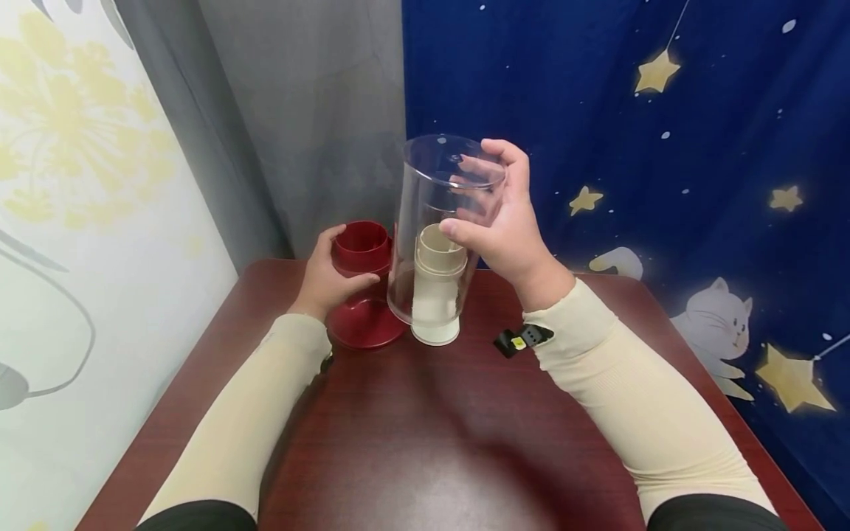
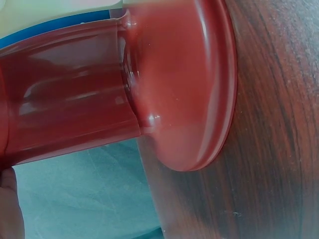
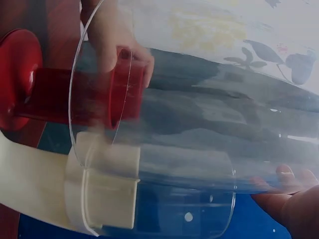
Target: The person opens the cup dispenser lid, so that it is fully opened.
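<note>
My left hand [image 1: 324,276] grips the upper collar of a red plastic stand [image 1: 361,258], thumb on the near side. The stand is upright on the table, with a wide round base [image 2: 184,89] seen close in the left wrist view. My right hand [image 1: 514,228] holds a large clear plastic cylinder [image 1: 403,251] near its upper end, slightly tilted. A cream plastic stand [image 1: 436,334] with a ring-shaped top shows through the cylinder, beside the red one. Whether the cylinder's lower end surrounds the cream top or only overlaps it in view, I cannot tell.
Both stands are toward the far edge of a dark red-brown wooden table [image 1: 398,442]. Behind it hang a grey curtain [image 1: 319,96] and a blue curtain [image 1: 564,96] with stars. A pale patterned panel [image 1: 99,184] borders the left side.
</note>
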Demonstrator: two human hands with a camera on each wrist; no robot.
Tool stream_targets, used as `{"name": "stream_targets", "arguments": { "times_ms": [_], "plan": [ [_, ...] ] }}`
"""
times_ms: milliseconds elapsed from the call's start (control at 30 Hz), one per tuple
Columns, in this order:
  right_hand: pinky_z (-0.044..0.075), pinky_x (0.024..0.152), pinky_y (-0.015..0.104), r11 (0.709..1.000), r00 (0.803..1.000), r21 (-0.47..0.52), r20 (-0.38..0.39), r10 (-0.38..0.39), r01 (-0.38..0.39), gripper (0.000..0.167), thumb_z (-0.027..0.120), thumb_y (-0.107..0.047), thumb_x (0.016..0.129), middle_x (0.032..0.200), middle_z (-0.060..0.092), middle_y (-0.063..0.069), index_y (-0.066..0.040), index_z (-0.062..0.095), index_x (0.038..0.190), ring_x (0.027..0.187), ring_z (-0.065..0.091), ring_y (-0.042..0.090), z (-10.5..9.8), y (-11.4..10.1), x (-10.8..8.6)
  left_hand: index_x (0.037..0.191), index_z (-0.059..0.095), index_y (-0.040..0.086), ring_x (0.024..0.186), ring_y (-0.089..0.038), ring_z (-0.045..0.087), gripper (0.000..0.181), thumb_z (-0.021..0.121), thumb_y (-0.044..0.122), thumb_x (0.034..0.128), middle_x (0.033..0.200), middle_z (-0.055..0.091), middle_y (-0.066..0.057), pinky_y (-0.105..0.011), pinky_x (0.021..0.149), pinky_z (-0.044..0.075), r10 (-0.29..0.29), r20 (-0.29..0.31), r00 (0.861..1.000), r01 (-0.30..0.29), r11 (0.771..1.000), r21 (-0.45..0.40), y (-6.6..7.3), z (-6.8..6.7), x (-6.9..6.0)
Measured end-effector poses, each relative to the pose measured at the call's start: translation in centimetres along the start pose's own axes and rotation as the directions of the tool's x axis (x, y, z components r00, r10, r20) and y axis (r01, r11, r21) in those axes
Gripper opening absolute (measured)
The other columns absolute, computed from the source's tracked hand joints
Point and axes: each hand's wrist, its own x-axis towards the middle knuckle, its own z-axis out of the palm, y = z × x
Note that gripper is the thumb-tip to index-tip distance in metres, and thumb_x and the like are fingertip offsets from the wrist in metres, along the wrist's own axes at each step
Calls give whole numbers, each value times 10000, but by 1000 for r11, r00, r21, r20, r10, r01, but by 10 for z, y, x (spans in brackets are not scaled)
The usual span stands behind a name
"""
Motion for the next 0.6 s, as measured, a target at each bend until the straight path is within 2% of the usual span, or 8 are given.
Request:
{"name": "stream_targets", "arguments": {
  "times_ms": [100, 167, 333, 400, 567, 600],
  "plan": [
    [524, 1061, 540, 1000, 1000, 11, -2, 9, -9, 1053, 945, -240, 675, 1506, 489, 122, -207, 282, 1492, 1318, 594, 309, -5, 2, -4, 1602, 333, 325, 1385, -274, 487, 1075, 972, 359, 738, 1561, 478, -22, -560, 1001, 585, 8, -6, 1000, -8, 1000, 9, -1, 0, 0],
    [500, 1078, 587, 1000, 1000, 11, -4, 14, -14, 1050, 933, -214, 669, 1504, 488, 121, -206, 282, 1493, 1325, 588, 309, -8, 3, -7, 1604, 331, 318, 1389, -278, 486, 1077, 972, 367, 738, 1564, 477, -29, -563, 1008, 581, 13, -10, 1000, -13, 1000, 13, -1, 0, 0],
    [461, 1092, 664, 1000, 1000, 1, -15, 21, -21, 1183, 1016, -519, 613, 1510, 470, 166, -212, 285, 1491, 1343, 556, 402, -15, 7, -15, 1605, 329, 318, 1398, -280, 485, 1075, 969, 365, 743, 1573, 474, -35, -561, 1017, 576, 15, -21, 1000, -14, 1000, 18, -1, 0, -1],
    [502, 1074, 592, 1000, 1000, 0, -20, 21, -21, 1215, 1011, -581, 581, 1518, 460, 204, -217, 289, 1487, 1353, 522, 476, -18, 9, -19, 1604, 328, 325, 1401, -275, 484, 1071, 968, 359, 745, 1575, 473, -29, -559, 1013, 579, 12, -22, 1000, -11, 1000, 16, 0, 1, -1],
    [548, 996, 383, 1000, 1000, 13, -16, 16, -16, 1131, 1025, -460, 634, 1529, 442, 253, -227, 308, 1476, 1336, 545, 423, -27, 14, -29, 1601, 331, 327, 1401, -268, 484, 1065, 967, 354, 747, 1572, 476, -20, -555, 1010, 581, 16, -24, 1000, -16, 1000, 3, -1, 2, 0],
    [546, 997, 376, 1000, 1000, 16, -15, 16, -16, 1115, 1024, -422, 647, 1531, 437, 259, -223, 308, 1478, 1334, 549, 407, -30, 15, -32, 1600, 332, 327, 1399, -267, 485, 1064, 968, 353, 747, 1570, 478, -20, -553, 1011, 582, 18, -25, 1000, -18, 1000, 2, -1, 3, 0]
  ]
}}
